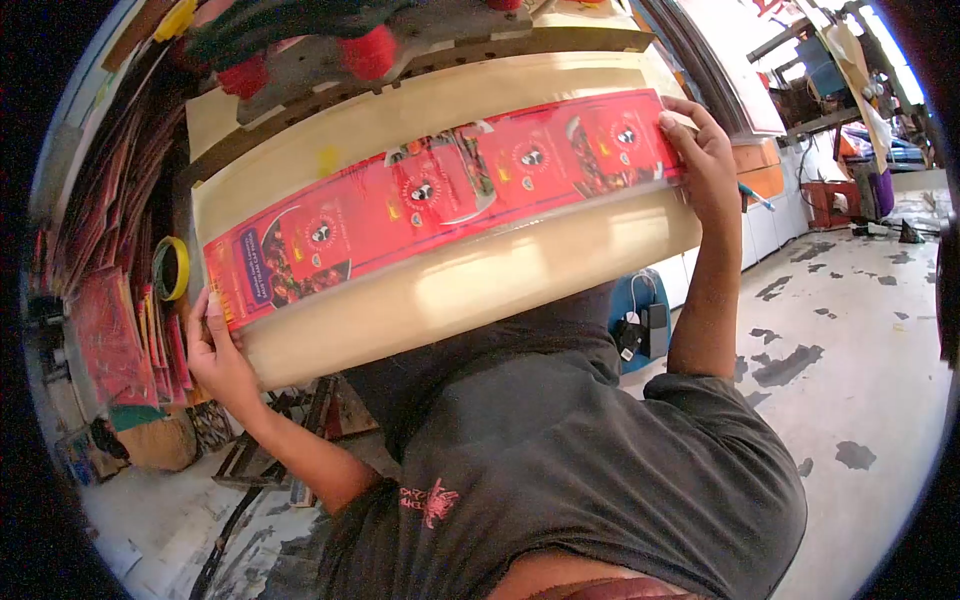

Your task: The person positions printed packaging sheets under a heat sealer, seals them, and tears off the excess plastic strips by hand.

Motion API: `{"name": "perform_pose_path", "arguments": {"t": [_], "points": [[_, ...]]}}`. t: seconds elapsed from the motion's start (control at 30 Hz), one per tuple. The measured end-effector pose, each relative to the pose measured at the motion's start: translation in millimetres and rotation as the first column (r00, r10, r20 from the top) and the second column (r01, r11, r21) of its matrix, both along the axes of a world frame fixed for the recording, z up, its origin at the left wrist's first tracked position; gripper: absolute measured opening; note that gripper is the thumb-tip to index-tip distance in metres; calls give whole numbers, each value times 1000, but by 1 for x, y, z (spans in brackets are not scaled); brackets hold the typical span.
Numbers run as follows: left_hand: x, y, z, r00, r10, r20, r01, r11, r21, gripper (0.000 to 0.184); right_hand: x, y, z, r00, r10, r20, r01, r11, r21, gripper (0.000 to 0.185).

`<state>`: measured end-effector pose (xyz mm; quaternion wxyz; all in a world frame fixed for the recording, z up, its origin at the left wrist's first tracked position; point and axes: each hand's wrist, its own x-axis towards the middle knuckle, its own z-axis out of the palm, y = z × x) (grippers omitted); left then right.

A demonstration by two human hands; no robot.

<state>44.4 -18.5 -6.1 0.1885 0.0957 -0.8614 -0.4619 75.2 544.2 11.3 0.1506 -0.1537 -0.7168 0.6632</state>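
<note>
A long red printed sheet (370, 222) with food pictures and round logos stretches at a slant across a cream padded surface (480, 275). Its surface looks glossy, and a clear strip seems to run along its lower edge. At the lower left corner of the sheet, my left hand (217, 350) is closed on the edge, thumb on top. My right hand (705, 155) pinches the upper right end between thumb and fingers. Both hands hold the sheet lengthwise between them, in front of my body. The fingertips under the sheet are hidden.
Behind the surface stands a metal frame (440, 60) with red round parts (368, 52). Stacked red sheets (115, 330) and a yellow tape roll (172, 268) are at the left. A blue chair-like item (632, 300) carrying black adapters (655, 330) is at the right, above a worn floor (800, 320).
</note>
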Motion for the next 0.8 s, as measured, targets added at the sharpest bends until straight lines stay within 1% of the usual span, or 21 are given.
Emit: {"name": "perform_pose_path", "arguments": {"t": [0.07, 0.1, 0.13, 0.17, 0.2, 0.27, 0.3, 0.37, 0.4, 0.47, 0.5, 0.53, 0.6, 0.63, 0.67, 0.7, 0.73, 0.8], "points": [[-1, 2, -1, 1000, 8, -2, -8, 999, -32, 36, 3, -4, 6, 998, 21, 61, -26, 996, 86, 42], [-1, 3, 0, 1000, 5, 13, -4, 997, -75, 38, 4, 1, 2, 997, 13, 70, -19, 996, 89, 42], [-1, 4, 1, 1000, 2, 27, 1, 993, -118, 40, 5, 8, -3, 996, 62, 70, -71, 988, 140, 44], [-1, 5, 4, 999, -34, 20, 37, 980, -198, 42, 7, 13, -6, 991, 111, 73, -123, 974, 191, 47], [-2, 7, 6, 999, -41, 29, 46, 980, -195, 42, 9, 12, -2, 991, 104, 82, -118, 974, 193, 47], [-2, 10, 9, 996, -18, 91, 37, 976, -216, 43, 13, 5, 10, 983, 91, 157, -135, 946, 295, 47], [-4, 10, 9, 995, -32, 98, 51, 977, -206, 43, 15, 6, 9, 983, 87, 160, -131, 947, 293, 47], [-6, 9, 11, 992, -44, 116, 68, 975, -212, 43, 15, 9, 8, 975, 5, 220, -131, 815, 565, 48], [-9, 9, 13, 990, -54, 132, 82, 973, -216, 43, 15, 6, 11, 977, 3, 215, -127, 814, 566, 48], [-13, 4, 10, 991, -54, 126, 82, 970, -228, 42, 14, -6, 18, 975, -70, 210, -91, 736, 671, 49], [-15, 9, 12, 991, -54, 125, 83, 967, -239, 42, 11, -8, 17, 978, -99, 185, -64, 698, 713, 46], [-18, 14, 15, 991, -59, 123, 87, 967, -238, 42, 9, -9, 17, 978, -104, 183, -60, 697, 715, 46], [-24, 24, 28, 987, -120, 105, 147, 939, -312, 41, 1, -11, 20, 968, -119, 223, -99, 633, 768, 40], [-30, 21, 26, 987, -124, 99, 149, 939, -311, 41, -4, -8, 18, 965, -115, 234, -121, 598, 793, 36], [-39, 11, 23, 978, -181, 99, 205, 908, -366, 41, -9, -7, 16, 966, -118, 228, -115, 596, 794, 36], [-46, 7, 23, 966, -238, 103, 259, 869, -422, 41, -14, -6, 16, 972, -109, 210, -113, 564, 818, 36], [-51, 5, 23, 965, -241, 99, 260, 868, -423, 41, -18, -6, 15, 976, -99, 192, -111, 531, 840, 36], [-62, 7, 24, 955, -244, 168, 294, 848, -441, 43, -27, -4, 11, 975, -110, 192, -110, 510, 853, 35]]}}
